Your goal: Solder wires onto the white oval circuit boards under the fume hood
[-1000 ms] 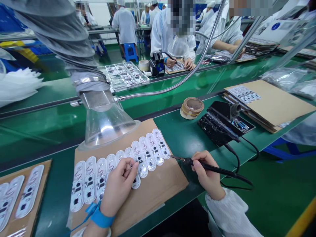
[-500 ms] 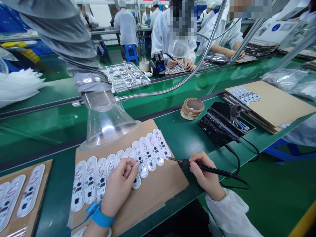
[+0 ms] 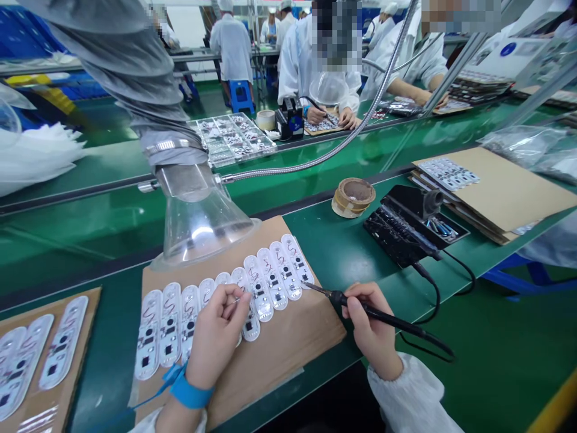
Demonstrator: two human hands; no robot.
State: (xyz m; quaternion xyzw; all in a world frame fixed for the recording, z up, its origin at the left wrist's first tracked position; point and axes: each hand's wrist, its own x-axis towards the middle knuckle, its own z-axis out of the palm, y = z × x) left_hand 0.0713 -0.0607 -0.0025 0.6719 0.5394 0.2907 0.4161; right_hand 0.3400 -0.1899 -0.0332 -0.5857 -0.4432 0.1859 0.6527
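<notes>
White boards (image 3: 259,291) line the cardboard (image 3: 279,343) on the green table (image 3: 329,249), where I have the right hand (image 3: 372,325) wrapped around a soldering iron (image 3: 336,296), its tip by the lower end of the rightmost board (image 3: 298,261), touching or not I can't tell. I have the left hand (image 3: 220,337) pinching what looks like thin wire (image 3: 235,300) over the row; a dragging wrist could knock boards askew, a slipping iron scorch one.

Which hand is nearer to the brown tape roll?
Right. The right hand is in front of the tape roll; the left hand is farther, to its left, over circuit boards.
</notes>
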